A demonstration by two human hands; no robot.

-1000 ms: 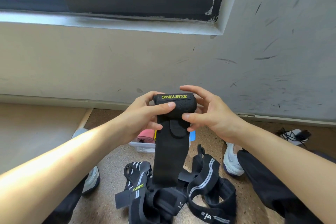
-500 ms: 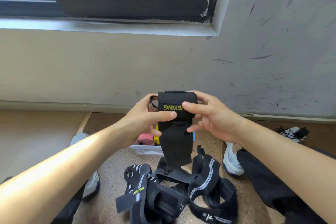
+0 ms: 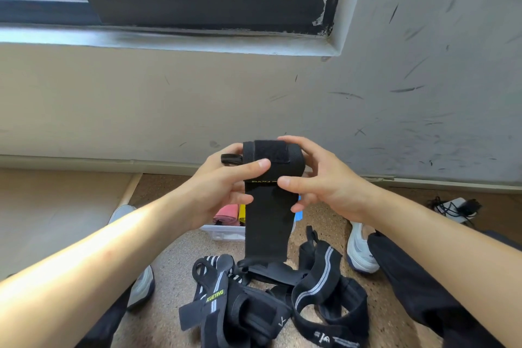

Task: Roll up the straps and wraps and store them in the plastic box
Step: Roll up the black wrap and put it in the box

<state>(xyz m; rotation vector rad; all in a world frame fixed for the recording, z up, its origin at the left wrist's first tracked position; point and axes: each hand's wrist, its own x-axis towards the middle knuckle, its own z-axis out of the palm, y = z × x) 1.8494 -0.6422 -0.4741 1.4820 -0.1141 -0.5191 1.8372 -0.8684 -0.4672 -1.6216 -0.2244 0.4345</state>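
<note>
A black wrap (image 3: 268, 215) is partly rolled at its top, and its loose tail hangs straight down towards the floor. My left hand (image 3: 223, 189) grips the roll from the left, thumb across its front. My right hand (image 3: 322, 178) holds the roll from the right, fingers curled over the top. Behind the hanging tail stands a clear plastic box (image 3: 226, 232) on the floor, with pink and yellow rolls inside; most of it is hidden. A heap of black straps (image 3: 271, 302) with grey stripes lies on the floor below the wrap.
The speckled brown floor (image 3: 175, 260) meets a scuffed grey wall under a black-framed window. My white shoes (image 3: 360, 248) flank the heap, and my dark trouser legs run along the right. A charger with cables (image 3: 457, 207) lies far right.
The roll has grown and turned: the yellow lettering has moved from the top to the front underside, a velcro patch now faces up, and the hanging tail is shorter.
</note>
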